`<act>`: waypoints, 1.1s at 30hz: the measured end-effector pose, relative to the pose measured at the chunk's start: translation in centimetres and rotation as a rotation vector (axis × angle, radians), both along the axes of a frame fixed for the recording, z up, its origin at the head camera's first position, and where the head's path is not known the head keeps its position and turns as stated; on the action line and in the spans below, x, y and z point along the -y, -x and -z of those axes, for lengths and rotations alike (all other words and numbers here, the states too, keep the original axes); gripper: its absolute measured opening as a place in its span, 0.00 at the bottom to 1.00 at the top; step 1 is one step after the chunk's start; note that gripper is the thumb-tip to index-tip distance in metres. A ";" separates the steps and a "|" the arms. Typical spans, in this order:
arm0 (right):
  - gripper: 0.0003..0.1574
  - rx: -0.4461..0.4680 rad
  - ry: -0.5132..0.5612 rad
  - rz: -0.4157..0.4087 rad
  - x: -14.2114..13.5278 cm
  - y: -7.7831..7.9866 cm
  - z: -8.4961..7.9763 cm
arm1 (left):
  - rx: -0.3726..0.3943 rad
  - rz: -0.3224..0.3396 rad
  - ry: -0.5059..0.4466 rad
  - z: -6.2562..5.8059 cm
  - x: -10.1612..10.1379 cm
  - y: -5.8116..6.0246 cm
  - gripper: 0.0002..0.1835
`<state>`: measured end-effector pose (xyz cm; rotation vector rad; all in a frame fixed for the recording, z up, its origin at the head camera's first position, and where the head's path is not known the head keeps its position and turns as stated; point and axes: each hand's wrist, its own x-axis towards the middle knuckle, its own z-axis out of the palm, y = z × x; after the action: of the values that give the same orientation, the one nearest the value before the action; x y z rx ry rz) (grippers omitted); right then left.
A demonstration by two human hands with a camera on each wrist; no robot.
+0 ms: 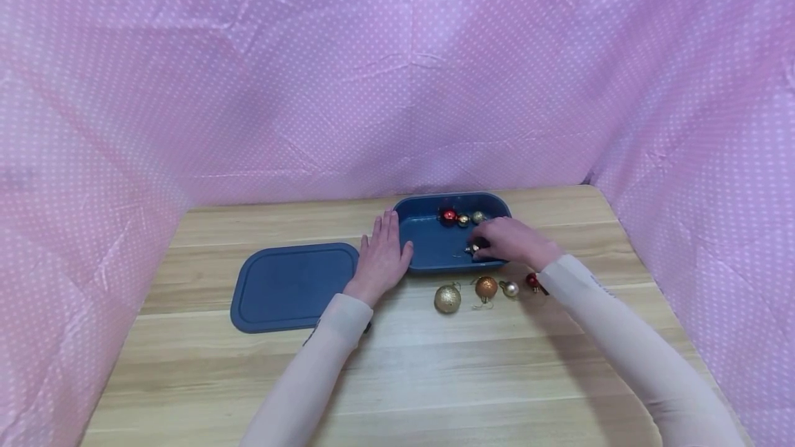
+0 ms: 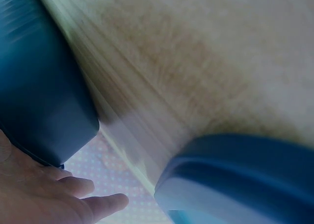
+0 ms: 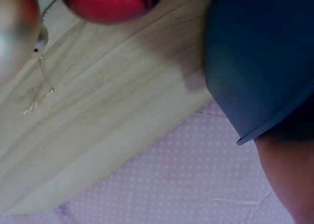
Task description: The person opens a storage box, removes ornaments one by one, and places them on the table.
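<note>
A deep blue rectangular container (image 1: 428, 269) stands at the back of the table. My left hand (image 1: 381, 257) lies with straight fingers against its left rim; the left wrist view shows the fingers (image 2: 73, 204) beside the container's wall (image 2: 44, 82). My right hand (image 1: 512, 240) reaches over the right rim into the container. Its fingertips pinch a small shiny Christmas bauble (image 1: 475, 249) low inside, partly hidden by the fingers. Behind it in the container lie a red bauble (image 1: 449, 216), a small gold bauble (image 1: 463, 220) and a pale gold glittery bauble (image 1: 477, 217).
A blue lid (image 1: 295, 288) lies flat left of the container. In front of the container sit a large gold glitter bauble (image 1: 447, 299), an orange bauble (image 1: 486, 287), a small pearly bauble (image 1: 511, 289) and a red bauble (image 1: 532, 280) by the right sleeve. Pink dotted cloth (image 1: 397, 88) hangs behind.
</note>
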<state>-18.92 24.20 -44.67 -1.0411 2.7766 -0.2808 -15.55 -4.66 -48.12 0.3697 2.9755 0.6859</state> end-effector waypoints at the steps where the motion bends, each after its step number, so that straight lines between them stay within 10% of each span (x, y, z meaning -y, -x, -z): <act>1: 0.21 0.004 0.004 0.004 0.0 0.0 0.0 | -0.001 0.000 0.001 0.0 0.0 0.0 0.41; 33: 0.18 -0.054 0.254 0.083 -1.2 -2.6 -1.6 | -0.004 0.004 -0.013 0.1 0.1 0.0 0.41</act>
<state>-16.30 25.44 -43.11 -0.9991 2.8926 -0.6395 -15.60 -4.75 -48.25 0.3778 2.9751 0.7061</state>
